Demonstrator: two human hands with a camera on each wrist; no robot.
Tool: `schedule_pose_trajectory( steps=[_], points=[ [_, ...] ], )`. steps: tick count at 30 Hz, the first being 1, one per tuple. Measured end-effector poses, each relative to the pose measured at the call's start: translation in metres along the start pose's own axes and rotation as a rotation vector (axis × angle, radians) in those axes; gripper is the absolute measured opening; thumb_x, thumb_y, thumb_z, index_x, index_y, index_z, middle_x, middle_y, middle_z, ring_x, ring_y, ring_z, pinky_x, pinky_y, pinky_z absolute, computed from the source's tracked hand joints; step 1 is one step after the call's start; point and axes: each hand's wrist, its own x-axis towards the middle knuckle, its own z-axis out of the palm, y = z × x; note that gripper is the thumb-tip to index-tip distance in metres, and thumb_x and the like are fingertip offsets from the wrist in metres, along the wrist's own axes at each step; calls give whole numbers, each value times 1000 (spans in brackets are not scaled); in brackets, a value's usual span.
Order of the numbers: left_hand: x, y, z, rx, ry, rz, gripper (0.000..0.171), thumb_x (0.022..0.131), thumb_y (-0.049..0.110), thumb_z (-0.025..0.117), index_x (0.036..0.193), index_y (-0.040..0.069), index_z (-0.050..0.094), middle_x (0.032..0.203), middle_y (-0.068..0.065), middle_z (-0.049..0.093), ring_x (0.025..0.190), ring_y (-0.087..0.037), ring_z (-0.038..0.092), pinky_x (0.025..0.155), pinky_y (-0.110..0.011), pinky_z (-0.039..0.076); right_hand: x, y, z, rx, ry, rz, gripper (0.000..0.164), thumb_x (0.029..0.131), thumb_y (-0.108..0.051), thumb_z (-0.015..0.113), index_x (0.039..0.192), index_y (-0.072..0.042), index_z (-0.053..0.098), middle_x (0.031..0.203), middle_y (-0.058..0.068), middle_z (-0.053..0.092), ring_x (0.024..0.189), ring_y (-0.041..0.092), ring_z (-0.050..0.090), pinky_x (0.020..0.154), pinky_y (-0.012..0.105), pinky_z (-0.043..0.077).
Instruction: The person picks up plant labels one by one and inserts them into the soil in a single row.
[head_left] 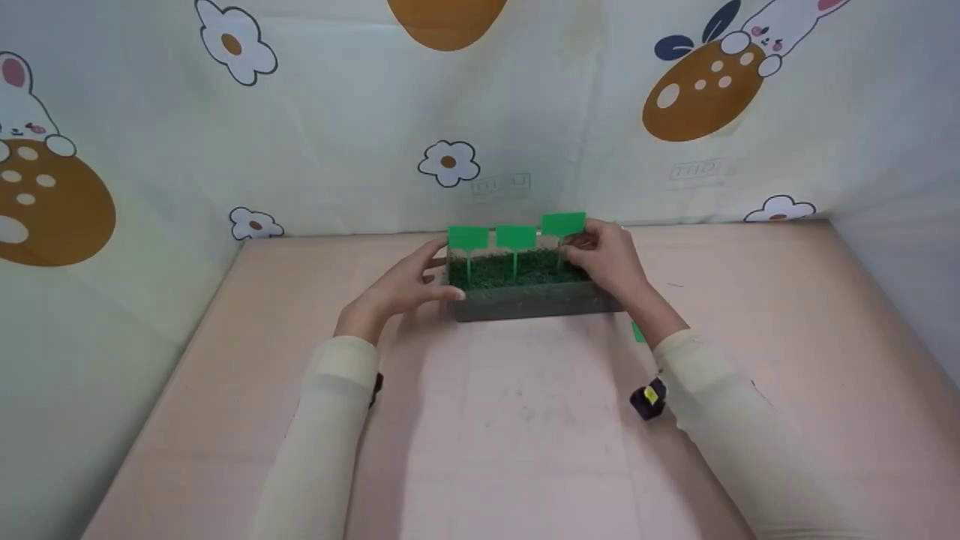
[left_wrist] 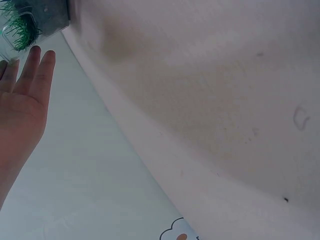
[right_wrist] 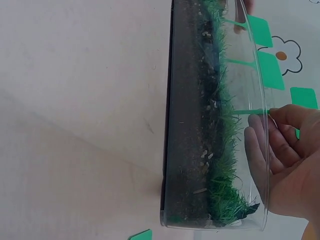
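Observation:
A clear rectangular planter [head_left: 536, 302] holds dark soil and green grass [right_wrist: 227, 195], near the back of the table. Three green plant labels stand in a row: a left label [head_left: 468, 238], a middle label [head_left: 516, 237] and a slightly higher right label [head_left: 563, 223]. My right hand [head_left: 611, 259] pinches the right label's thin stem [right_wrist: 250, 112] between thumb and fingertip, just above the planter's rim. At the planter's left end is my left hand [head_left: 405, 283], its thumb at the front corner and its extended fingers [left_wrist: 44, 75] along the end wall.
Another green piece [head_left: 638, 332] lies on the pink table [head_left: 517, 420], partly covered by the right forearm. Behind stands a pale wall covering [head_left: 337, 150] printed with flowers and rabbits. A dark device [head_left: 649, 398] with a yellow mark sits at the right sleeve.

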Motion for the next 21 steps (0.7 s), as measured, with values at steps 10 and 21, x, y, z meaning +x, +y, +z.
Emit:
schedule_pose_trajectory(
  steps=[10,21],
  points=[
    [-2,1,0,-1,5,-10,94,86,28,79,160,28,20,167,0,21,152,-25,31,125,-45,30,1,-1,2,-72,-5,31,24,95,-14,67,115,0,69,106,17,73,101,28,70,88,38,59],
    [-1,2,0,-2,9,-8,94,85,27,80,159,32,21,166,3,23,151,-25,31,125,-44,31,5,0,1,-130,-12,62,21,94,-14,67,112,-1,70,101,16,74,86,22,69,73,26,55]
  ],
)
